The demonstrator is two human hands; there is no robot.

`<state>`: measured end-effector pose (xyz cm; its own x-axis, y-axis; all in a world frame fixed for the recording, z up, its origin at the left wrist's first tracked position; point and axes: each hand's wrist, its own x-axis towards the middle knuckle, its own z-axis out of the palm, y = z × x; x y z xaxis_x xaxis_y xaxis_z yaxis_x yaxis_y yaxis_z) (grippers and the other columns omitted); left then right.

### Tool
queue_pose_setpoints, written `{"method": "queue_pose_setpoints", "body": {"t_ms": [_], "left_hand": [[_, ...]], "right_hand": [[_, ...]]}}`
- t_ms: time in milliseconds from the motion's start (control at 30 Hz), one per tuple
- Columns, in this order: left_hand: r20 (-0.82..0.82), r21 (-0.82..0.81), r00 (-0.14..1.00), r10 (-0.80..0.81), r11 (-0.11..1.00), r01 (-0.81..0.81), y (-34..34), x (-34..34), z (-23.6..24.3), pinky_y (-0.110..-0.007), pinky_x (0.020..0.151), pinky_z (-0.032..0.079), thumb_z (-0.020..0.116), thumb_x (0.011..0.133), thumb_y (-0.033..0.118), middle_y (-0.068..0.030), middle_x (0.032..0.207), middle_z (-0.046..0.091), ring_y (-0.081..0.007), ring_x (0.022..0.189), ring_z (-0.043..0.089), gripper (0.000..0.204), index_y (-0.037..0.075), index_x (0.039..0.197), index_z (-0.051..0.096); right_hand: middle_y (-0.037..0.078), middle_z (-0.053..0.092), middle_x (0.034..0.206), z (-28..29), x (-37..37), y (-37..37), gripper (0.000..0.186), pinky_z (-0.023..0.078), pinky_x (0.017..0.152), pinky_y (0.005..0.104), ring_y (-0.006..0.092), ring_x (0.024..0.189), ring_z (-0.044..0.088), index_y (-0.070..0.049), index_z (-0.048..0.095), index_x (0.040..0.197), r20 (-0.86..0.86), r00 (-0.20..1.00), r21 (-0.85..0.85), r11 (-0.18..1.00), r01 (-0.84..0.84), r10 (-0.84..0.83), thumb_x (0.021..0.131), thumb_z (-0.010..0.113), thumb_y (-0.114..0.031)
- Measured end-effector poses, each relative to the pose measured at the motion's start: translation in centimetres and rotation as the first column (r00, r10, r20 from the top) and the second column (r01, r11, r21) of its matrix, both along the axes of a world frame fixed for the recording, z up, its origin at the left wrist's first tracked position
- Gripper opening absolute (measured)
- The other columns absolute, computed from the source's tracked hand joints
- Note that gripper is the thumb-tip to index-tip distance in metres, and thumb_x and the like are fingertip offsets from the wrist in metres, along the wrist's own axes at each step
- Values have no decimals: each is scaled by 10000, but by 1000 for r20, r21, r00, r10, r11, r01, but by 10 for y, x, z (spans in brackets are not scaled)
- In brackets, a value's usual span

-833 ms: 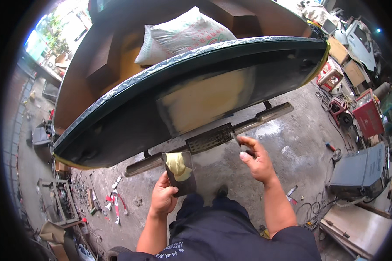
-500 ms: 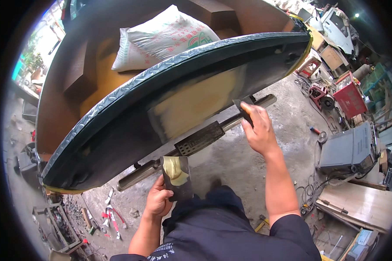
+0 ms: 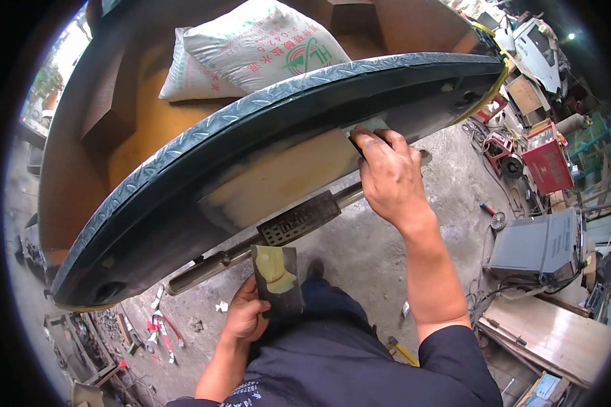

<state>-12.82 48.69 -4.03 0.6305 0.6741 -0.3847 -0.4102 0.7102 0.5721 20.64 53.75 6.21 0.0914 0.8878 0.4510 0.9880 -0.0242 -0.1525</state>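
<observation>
My left hand (image 3: 244,311) grips a dark flat board (image 3: 278,300) that bears a lump of yellow putty (image 3: 273,266). My right hand (image 3: 394,180), fingers closed on a small scraper (image 3: 356,142), is up against the curved dark panel (image 3: 142,230), at the right end of a sanded beige patch (image 3: 271,180); my fingers hide much of the tool. The panel has a chequer-plate top edge (image 3: 149,157), and under it runs a metal bar with a perforated step pad (image 3: 299,218).
White printed sacks (image 3: 251,47) lie in the brown body behind the panel. At right are a red machine (image 3: 546,159), a grey metal box (image 3: 526,247), cables and a wooden board (image 3: 546,329). Scraps and tools (image 3: 163,325) litter the concrete floor at lower left.
My right hand has moved up from below the panel onto the patch with the scraper. My left hand and board stay low. The view has shifted, so the panel sits further left.
</observation>
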Motion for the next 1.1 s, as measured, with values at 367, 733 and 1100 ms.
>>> {"method": "queue_pose_setpoints", "body": {"t_ms": [367, 733, 1100], "left_hand": [[-56, 13, 998, -1, 1000, 2, 12, 12, -6, -431, 1153, 414, 456, 708, -120, -181, 1433, 559, -315, 1336, 540, 782, -35, 1485, 426], [-4, -15, 1000, 5, 1000, -5, 20, 12, -2, -400, 1154, 399, 446, 719, -135, -184, 1433, 557, -295, 1343, 533, 764, -52, 1478, 427], [-13, 5, 1000, -5, 1000, 5, 20, 9, -4, -402, 1161, 391, 452, 715, -136, -177, 1438, 556, -294, 1351, 525, 781, -38, 1490, 422]], "right_hand": [[46, 684, 1263, -4, 4, 9, 399, 452, 896, 520, 318, 1166, 575, -105, 622, 1255, 27, 999, -29, 999, -28, 29, 861, 573, -60], [58, 705, 1202, -1, -15, 12, 373, 440, 873, 484, 311, 1124, 587, -99, 625, 1233, 24, 999, 15, 999, -39, 38, 865, 577, -55], [30, 658, 1289, -3, -36, 13, 403, 431, 895, 603, 298, 1172, 562, -95, 611, 1236, 23, 999, -53, 998, -41, 42, 833, 602, -85]]}}
